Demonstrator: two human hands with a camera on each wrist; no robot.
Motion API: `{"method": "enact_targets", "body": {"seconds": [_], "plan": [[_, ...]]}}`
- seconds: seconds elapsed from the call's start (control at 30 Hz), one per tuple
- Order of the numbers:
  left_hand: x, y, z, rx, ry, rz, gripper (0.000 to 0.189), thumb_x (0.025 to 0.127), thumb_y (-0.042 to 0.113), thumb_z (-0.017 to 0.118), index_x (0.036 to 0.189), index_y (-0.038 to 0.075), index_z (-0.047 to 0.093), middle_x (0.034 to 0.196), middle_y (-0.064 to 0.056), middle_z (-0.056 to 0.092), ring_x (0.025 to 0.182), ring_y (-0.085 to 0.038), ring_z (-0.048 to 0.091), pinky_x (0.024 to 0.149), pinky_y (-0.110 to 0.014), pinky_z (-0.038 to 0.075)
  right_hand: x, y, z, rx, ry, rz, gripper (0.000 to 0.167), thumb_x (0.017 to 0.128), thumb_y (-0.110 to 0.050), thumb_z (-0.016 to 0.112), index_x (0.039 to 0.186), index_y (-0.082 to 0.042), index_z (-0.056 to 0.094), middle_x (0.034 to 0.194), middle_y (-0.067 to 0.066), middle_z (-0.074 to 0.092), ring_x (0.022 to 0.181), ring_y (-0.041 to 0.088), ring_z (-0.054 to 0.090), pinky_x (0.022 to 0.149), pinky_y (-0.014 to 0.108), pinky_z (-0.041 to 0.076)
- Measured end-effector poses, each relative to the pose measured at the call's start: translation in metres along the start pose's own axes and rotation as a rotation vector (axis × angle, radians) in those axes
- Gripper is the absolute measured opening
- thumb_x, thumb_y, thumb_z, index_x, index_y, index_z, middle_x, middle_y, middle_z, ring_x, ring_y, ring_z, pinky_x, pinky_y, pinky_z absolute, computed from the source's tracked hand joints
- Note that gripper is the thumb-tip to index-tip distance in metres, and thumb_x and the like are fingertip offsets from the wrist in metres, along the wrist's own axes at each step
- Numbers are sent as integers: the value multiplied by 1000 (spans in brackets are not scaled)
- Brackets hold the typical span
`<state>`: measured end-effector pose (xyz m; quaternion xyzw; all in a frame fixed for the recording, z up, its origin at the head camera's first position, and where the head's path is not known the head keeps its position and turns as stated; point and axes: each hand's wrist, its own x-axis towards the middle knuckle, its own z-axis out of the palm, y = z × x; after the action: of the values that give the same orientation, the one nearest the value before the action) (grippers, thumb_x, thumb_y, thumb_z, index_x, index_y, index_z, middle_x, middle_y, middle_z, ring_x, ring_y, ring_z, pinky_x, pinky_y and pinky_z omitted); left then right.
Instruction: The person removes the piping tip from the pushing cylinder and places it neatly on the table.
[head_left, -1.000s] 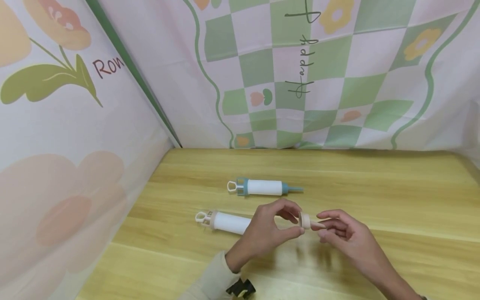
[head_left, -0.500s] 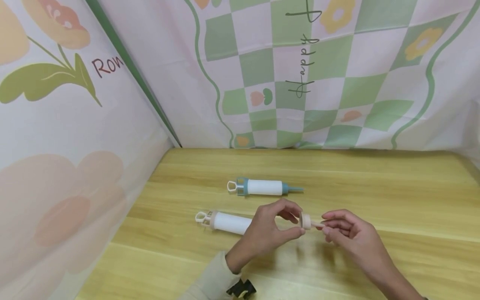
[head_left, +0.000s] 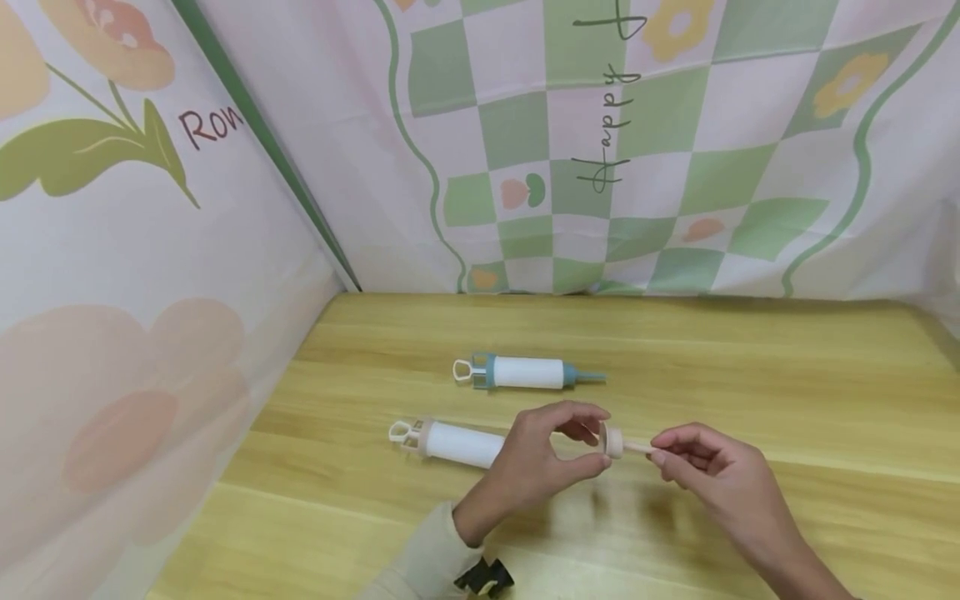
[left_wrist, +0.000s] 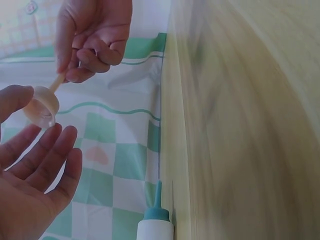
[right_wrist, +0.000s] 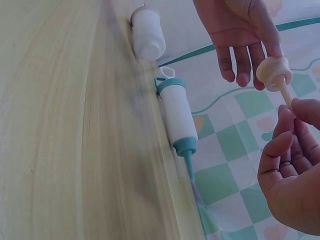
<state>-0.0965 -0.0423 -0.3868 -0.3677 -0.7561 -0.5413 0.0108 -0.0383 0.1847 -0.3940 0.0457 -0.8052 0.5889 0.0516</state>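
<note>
clearly, both hands are busy with one small part, a cream nozzle (head_left: 613,443) held up above the wooden table (head_left: 787,392), in front of the person. it has a wide, hollow cap at one end and a slim spout at the other, and in the head view it lies nearly level, spout toward the right. the left hand (head_left: 543,448) grips the cap by its rim, thumb on the near side and fingertips on the far side, the other fingers spread loosely behind. the right hand (head_left: 716,477) pinches the end of the spout between thumb and forefinger, with the remaining fingers bent in toward the palm. from the left wrist, the cap's hollow mouth shows, and its edge catches the light.

just beyond the left wrist lies a white tube (head_left: 461,444) with a beige collar and a pale ring handle at its left end; in the head view the left hand covers its right end. farther back, near the first and roughly alongside it, a second tube (head_left: 528,373) rests on the wood, white in the barrel, with teal fittings, a white ring handle on the left and a narrow teal spout pointing right.

behind the table hangs a green and white checked cloth (head_left: 622,125) with sideways lettering and small flowers. a flowered panel (head_left: 135,258) stands along the left. a light sleeve (head_left: 435,552) covers the left forearm, with a black buckle (head_left: 486,577) beside it.
</note>
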Motion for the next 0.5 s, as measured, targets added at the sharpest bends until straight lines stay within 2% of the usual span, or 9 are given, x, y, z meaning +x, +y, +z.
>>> {"method": "enact_targets", "body": {"seconds": [0.2, 0.4, 0.5], "plan": [[-1, 1, 1, -18, -8, -7, 33, 86, 5, 78, 117, 2, 68, 106, -5, 70, 92, -7, 65, 83, -25, 55, 1, -2, 1, -6, 8, -26, 10, 95, -8, 69, 102, -1, 69, 83, 14, 68, 72, 15, 63, 67, 25, 54], [0, 3, 1, -11, -21, -27, 32, 87, 6, 78, 116, 2, 68, 108, -6, 71, 95, -2, 63, 86, -24, 54, 2, -5, 1, -8, 12, -22, 10, 95, -8, 69, 102, -1, 70, 82, 12, 68, 72, 16, 64, 67, 24, 54], [0, 4, 2, 3, -25, -30, 32, 87, 7, 78, 117, 1, 69, 108, -6, 72, 94, -4, 65, 86, -22, 52, 3, -5, 1, -7, 8, -25, 10, 95, -8, 69, 103, -1, 70, 83, 12, 69, 73, 16, 64, 67, 25, 54]]}}
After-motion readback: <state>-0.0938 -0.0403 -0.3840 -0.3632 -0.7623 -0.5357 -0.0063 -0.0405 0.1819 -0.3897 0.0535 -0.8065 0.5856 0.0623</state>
